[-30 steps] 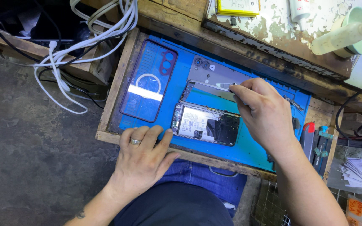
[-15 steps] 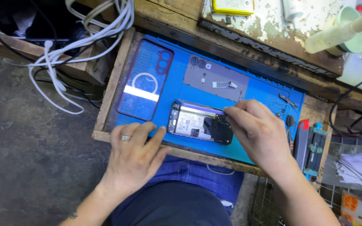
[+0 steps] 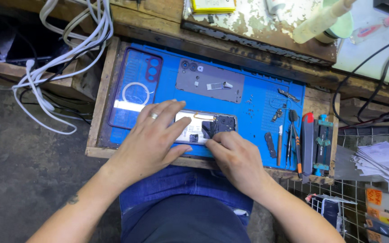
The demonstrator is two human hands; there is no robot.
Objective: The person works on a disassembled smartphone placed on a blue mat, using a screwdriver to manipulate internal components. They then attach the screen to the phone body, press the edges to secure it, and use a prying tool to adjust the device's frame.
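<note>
Seen from above, the left hand (image 3: 151,141) lies flat with fingers spread across the left part of an opened phone (image 3: 212,127), a ring on one finger, while the right hand (image 3: 236,157) curls its fingers together at the phone's near edge; whether they pinch anything cannot be told. The phone lies face down, insides showing, in the middle of a blue mat (image 3: 253,101), with a grey back cover (image 3: 210,81) farther off and a clear case (image 3: 133,90) to the left. Small tools (image 3: 293,135) lie along the mat's right edge, and white cables (image 3: 64,54) hang at far left.
</note>
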